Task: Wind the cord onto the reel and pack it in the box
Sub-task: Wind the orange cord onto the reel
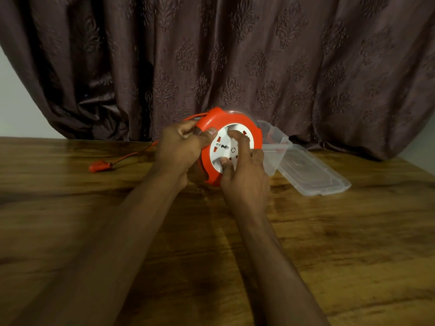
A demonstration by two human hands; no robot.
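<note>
Gripping reel (231, 128) rim: left hand (181, 147); right hand (244, 175) fingers curled on white hub, cord (131, 156) trailing left.

patterned brown curtain (235, 55) behind dim-lit wooden table (70, 220)

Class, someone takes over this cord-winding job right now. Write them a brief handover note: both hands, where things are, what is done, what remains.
Left hand grips the orange rim of the reel, held above the table.
Right hand has its fingers on the reel's white centre.
Cord trails left across the table to the plug.
Box stands open behind the reel, its lid lying beside it.
Done: nothing visibly finished.
Left: finish winding, pack the reel.
</note>
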